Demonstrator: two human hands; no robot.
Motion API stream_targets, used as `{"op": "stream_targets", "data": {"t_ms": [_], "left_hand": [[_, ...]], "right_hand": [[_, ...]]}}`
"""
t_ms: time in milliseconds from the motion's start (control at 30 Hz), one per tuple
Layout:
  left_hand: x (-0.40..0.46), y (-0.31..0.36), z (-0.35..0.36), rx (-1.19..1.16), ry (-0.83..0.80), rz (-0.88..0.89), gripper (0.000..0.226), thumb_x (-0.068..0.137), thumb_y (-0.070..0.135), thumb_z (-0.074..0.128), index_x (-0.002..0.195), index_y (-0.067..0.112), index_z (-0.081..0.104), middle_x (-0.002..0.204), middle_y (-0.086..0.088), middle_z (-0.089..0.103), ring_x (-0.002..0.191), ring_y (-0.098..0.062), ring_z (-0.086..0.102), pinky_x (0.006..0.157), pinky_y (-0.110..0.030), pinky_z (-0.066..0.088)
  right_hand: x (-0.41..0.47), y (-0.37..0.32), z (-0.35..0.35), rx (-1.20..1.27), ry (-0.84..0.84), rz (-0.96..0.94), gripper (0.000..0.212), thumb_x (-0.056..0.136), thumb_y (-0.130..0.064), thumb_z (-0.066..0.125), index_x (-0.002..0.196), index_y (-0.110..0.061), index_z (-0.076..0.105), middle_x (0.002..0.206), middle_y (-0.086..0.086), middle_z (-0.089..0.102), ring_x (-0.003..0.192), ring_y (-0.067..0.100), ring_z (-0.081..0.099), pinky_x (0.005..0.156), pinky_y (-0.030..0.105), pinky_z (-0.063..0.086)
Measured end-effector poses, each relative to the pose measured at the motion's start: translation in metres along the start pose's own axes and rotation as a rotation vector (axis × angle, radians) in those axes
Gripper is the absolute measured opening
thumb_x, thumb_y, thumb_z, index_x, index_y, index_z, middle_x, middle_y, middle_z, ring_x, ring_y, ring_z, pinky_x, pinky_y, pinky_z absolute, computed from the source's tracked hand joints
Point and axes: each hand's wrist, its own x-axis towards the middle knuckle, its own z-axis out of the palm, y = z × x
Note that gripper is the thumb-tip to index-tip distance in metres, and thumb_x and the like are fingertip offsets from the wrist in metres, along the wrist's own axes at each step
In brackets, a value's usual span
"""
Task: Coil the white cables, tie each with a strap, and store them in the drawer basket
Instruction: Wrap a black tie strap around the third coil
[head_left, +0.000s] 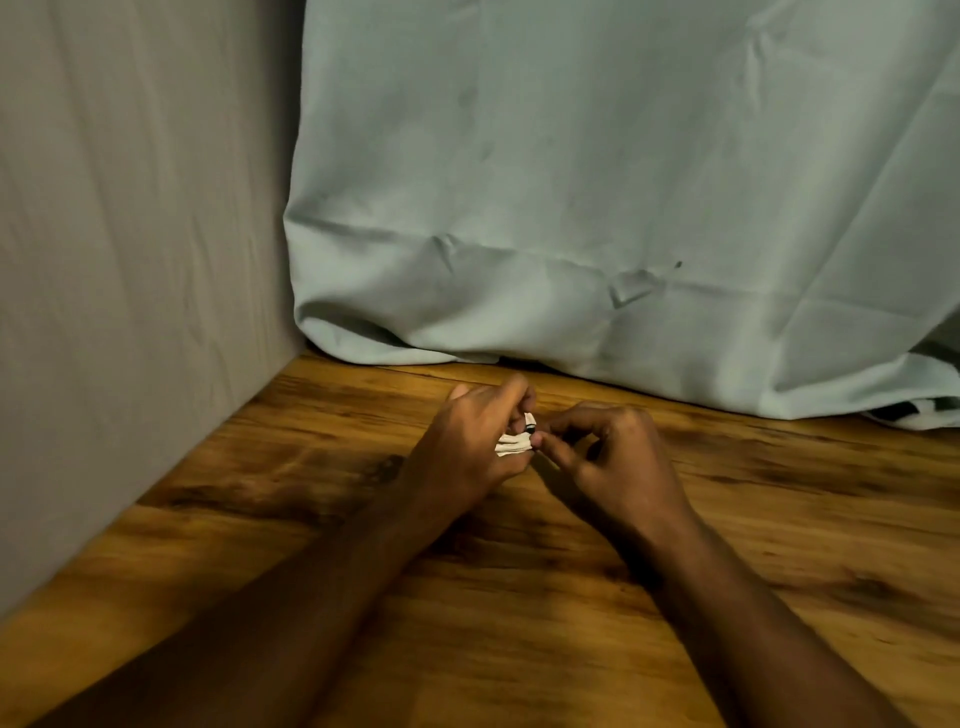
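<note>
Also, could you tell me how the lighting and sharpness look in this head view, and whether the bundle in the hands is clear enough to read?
Head view: dim, warm light; the forearms are dark, with soft shadows on the wooden table. Wide-angle bending tilts the left wall. The white cable bundle, held in the left hand with the right hand at its edge, is small and mostly hidden.

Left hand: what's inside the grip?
The left hand holds a white cable bundle with a small dark bit, maybe the strap. The right hand touches it. Fingers cover most of the bundle.
</note>
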Motion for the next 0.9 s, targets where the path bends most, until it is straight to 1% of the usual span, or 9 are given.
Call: {"op": "stream_targets", "data": {"t_ms": [233, 300, 400, 467, 567, 667, 733, 833, 900], "left_hand": [[0.001, 0.001, 0.001, 0.098, -0.044, 0.116, 0.038, 0.073, 0.023, 0.077, 0.1, 0.021, 0.05, 0.087, 0.018, 0.054, 0.084, -0.008, 0.053, 0.077, -0.029, 0.029], [0.0, 0.002, 0.001, 0.087, -0.029, 0.119, 0.036, 0.074, 0.023, 0.078, 0.099, 0.021, 0.051, 0.088, 0.016, 0.056, 0.085, -0.007, 0.052, 0.078, -0.03, 0.03], [-0.001, 0.001, 0.001, 0.088, -0.019, 0.122, 0.037, 0.073, 0.021, 0.08, 0.098, 0.021, 0.053, 0.091, 0.012, 0.06, 0.087, -0.008, 0.053, 0.081, -0.034, 0.035], [-0.001, 0.0, 0.001, 0.093, -0.021, 0.115, 0.038, 0.072, 0.021, 0.081, 0.097, 0.021, 0.053, 0.092, 0.012, 0.061, 0.088, -0.009, 0.054, 0.084, -0.038, 0.038], [-0.001, -0.001, 0.003, 0.097, -0.022, 0.11, 0.038, 0.072, 0.025, 0.083, 0.096, 0.02, 0.054, 0.092, 0.013, 0.062, 0.088, -0.007, 0.053, 0.084, -0.036, 0.036], [-0.004, -0.007, 0.004, 0.042, -0.054, 0.069, 0.037, 0.072, 0.029, 0.084, 0.096, 0.021, 0.056, 0.093, 0.013, 0.064, 0.087, -0.008, 0.056, 0.085, -0.034, 0.037], [-0.004, -0.011, 0.003, -0.052, -0.076, 0.014, 0.036, 0.069, 0.028, 0.086, 0.094, 0.021, 0.061, 0.091, 0.012, 0.067, 0.085, -0.007, 0.06, 0.084, -0.034, 0.045], [-0.002, -0.013, -0.001, -0.184, -0.014, -0.114, 0.027, 0.072, 0.029, 0.085, 0.093, 0.021, 0.069, 0.087, 0.01, 0.071, 0.081, -0.005, 0.065, 0.07, -0.03, 0.052], [0.001, -0.014, -0.001, -0.197, 0.002, -0.127, 0.025, 0.071, 0.033, 0.083, 0.09, 0.021, 0.071, 0.083, 0.011, 0.072, 0.077, -0.005, 0.066, 0.068, -0.032, 0.053]], "right_hand": [[-0.001, -0.01, -0.014, -0.333, -0.085, -0.159, 0.015, 0.092, -0.04, 0.067, 0.096, -0.029, 0.076, 0.089, -0.011, 0.075, 0.074, 0.012, 0.066, 0.066, 0.037, 0.054], [-0.001, -0.005, -0.009, -0.178, -0.048, -0.061, 0.015, 0.091, -0.038, 0.067, 0.099, -0.031, 0.078, 0.09, -0.015, 0.075, 0.075, 0.005, 0.067, 0.065, 0.032, 0.053], [0.0, 0.006, 0.0, 0.131, -0.031, 0.1, 0.02, 0.094, -0.019, 0.07, 0.105, -0.03, 0.083, 0.096, -0.018, 0.077, 0.083, 0.002, 0.069, 0.065, 0.017, 0.049], [0.0, 0.014, 0.003, 0.189, -0.057, 0.123, 0.023, 0.094, -0.011, 0.072, 0.102, -0.029, 0.084, 0.091, -0.018, 0.076, 0.08, 0.002, 0.068, 0.063, 0.014, 0.047], [-0.001, 0.022, 0.008, 0.319, -0.086, 0.209, 0.021, 0.094, -0.008, 0.076, 0.099, -0.025, 0.086, 0.081, -0.018, 0.076, 0.068, -0.001, 0.064, 0.058, 0.015, 0.044], [0.0, 0.024, 0.009, 0.346, -0.092, 0.207, 0.022, 0.087, -0.002, 0.082, 0.092, -0.023, 0.086, 0.084, -0.014, 0.079, 0.074, 0.0, 0.069, 0.065, 0.017, 0.048], [0.001, 0.025, 0.005, 0.292, -0.127, 0.151, 0.022, 0.084, -0.003, 0.086, 0.087, -0.025, 0.086, 0.086, -0.015, 0.079, 0.08, 0.001, 0.072, 0.07, 0.021, 0.054], [0.0, 0.026, 0.004, 0.118, -0.24, 0.032, 0.018, 0.085, -0.015, 0.087, 0.086, -0.032, 0.085, 0.091, -0.02, 0.079, 0.087, 0.001, 0.073, 0.079, 0.033, 0.06], [-0.003, 0.022, 0.006, 0.114, -0.264, 0.051, 0.014, 0.087, -0.021, 0.084, 0.089, -0.035, 0.084, 0.086, -0.018, 0.078, 0.081, 0.0, 0.071, 0.073, 0.035, 0.059]]}}
